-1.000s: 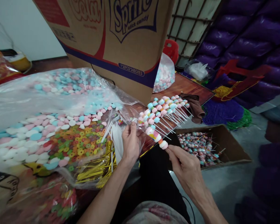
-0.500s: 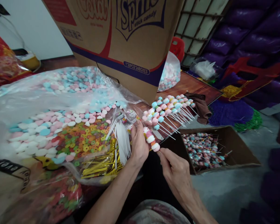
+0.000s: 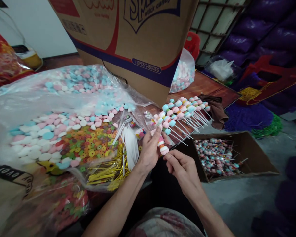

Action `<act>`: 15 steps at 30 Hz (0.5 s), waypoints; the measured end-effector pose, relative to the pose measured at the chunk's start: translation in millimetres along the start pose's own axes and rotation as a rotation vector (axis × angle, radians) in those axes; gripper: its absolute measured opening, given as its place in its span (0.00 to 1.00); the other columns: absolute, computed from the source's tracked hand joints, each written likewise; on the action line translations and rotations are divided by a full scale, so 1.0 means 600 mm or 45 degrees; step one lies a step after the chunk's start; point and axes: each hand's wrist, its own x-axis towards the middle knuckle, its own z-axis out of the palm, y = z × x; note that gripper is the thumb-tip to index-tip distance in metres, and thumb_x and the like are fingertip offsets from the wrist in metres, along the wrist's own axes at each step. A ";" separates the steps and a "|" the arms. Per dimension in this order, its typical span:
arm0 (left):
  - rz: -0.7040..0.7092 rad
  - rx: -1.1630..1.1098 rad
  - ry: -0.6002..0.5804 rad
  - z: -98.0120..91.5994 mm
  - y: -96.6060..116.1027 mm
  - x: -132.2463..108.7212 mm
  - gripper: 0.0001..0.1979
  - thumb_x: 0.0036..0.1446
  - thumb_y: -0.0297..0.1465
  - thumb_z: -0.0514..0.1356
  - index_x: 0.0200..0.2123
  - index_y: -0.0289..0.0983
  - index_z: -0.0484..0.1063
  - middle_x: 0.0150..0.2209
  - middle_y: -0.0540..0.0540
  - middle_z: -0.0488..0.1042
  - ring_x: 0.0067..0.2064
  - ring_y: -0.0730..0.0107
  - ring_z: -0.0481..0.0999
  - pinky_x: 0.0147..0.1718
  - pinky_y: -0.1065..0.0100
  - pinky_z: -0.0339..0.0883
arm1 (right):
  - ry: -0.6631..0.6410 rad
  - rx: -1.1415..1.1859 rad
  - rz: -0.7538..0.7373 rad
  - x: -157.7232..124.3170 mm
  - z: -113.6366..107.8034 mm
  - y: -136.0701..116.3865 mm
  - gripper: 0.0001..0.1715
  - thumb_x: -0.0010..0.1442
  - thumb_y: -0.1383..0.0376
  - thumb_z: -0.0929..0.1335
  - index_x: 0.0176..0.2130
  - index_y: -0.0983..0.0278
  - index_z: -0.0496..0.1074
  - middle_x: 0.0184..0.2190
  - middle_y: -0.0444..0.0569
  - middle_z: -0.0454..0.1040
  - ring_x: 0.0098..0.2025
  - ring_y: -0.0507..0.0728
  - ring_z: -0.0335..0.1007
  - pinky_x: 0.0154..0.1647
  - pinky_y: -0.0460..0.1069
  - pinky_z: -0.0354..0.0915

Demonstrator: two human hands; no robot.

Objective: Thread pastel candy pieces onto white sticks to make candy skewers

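My left hand is closed around a candy stick, a row of pink and white marshmallow discs with orange rings between. Its lower end points toward my right hand, whose thumb and forefinger are pinched at that end; the fingers hide the exact part gripped. Just beyond, a pile of similar candy sticks lies with white sticks pointing right. Left of my left hand are white paper sticks, gold twist ties and printed wrappers.
Loose marshmallow discs and fruit-coloured rings cover the left of the table beside a big clear bag. A tall cardboard carton stands behind. Low at right, an open box holds many wrapped candy sticks.
My left hand has slid slightly right and covers more of the candy stick, which now points more steeply down. My right fingers stay pinched at its lower end. The view has shifted slightly.
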 end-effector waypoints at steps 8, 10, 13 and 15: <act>-0.115 0.010 -0.082 -0.012 0.017 -0.003 0.13 0.51 0.36 0.69 0.31 0.33 0.74 0.29 0.47 0.76 0.28 0.75 0.74 0.25 0.74 0.65 | 0.238 -0.614 -0.536 0.018 0.020 0.014 0.15 0.66 0.65 0.61 0.31 0.65 0.72 0.23 0.44 0.69 0.22 0.49 0.58 0.27 0.44 0.57; -0.085 -0.094 -0.032 -0.017 0.033 0.003 0.12 0.51 0.35 0.69 0.32 0.33 0.75 0.30 0.46 0.77 0.32 0.71 0.76 0.30 0.72 0.68 | 0.212 -0.631 -0.541 0.016 0.012 0.016 0.15 0.67 0.65 0.62 0.30 0.64 0.72 0.20 0.41 0.65 0.21 0.48 0.57 0.26 0.44 0.56; -0.035 -0.210 0.071 -0.021 0.048 0.011 0.09 0.52 0.32 0.69 0.30 0.32 0.73 0.29 0.47 0.76 0.34 0.70 0.77 0.36 0.69 0.72 | 0.171 -0.636 -0.539 0.014 -0.002 0.016 0.15 0.67 0.65 0.62 0.30 0.65 0.72 0.21 0.41 0.65 0.22 0.48 0.58 0.27 0.44 0.55; -0.054 -0.260 0.109 -0.024 0.052 0.016 0.09 0.52 0.30 0.69 0.29 0.33 0.72 0.27 0.49 0.74 0.32 0.72 0.76 0.35 0.70 0.71 | 0.121 -0.648 -0.548 0.015 -0.006 0.016 0.15 0.67 0.65 0.63 0.30 0.65 0.72 0.23 0.43 0.68 0.24 0.49 0.61 0.30 0.44 0.56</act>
